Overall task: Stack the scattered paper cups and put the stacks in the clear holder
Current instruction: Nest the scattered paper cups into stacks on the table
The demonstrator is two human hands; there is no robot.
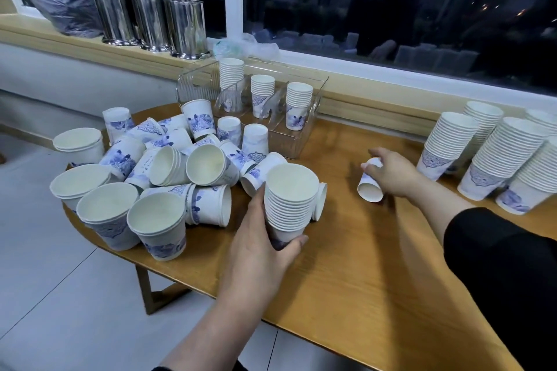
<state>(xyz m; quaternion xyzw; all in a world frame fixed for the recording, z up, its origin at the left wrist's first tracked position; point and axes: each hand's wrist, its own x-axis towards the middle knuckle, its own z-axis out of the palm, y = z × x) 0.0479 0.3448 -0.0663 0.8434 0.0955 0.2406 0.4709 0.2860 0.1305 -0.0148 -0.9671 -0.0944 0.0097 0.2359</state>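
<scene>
1. Head camera view: the left hand (259, 238) is wrapped around the lower half of a stack of cups (289, 205), thumb on the near side and fingers curled behind, holding it upright on the table (361, 265). Probably kept mouth-up so the next cup drops straight in.
2. The right hand (391, 172) reaches out past the stack, palm down, fingers closed over a single cup (370, 181) lying on its side with its mouth toward the person. Looks like the grab before it gets nested.
3. Left forearm is bare and angles up from the bottom edge; the right arm wears a black sleeve (497, 265) and stretches forward, wrist bent down.
4. A jumble of loose cups (168, 166) sits just left of the left hand, lots still to do.
5. The clear holder (271, 111) is beyond both hands, by the window, with three short stacks in it already.
6. Tall finished stacks (482, 153) wait right of the right hand.
</scene>
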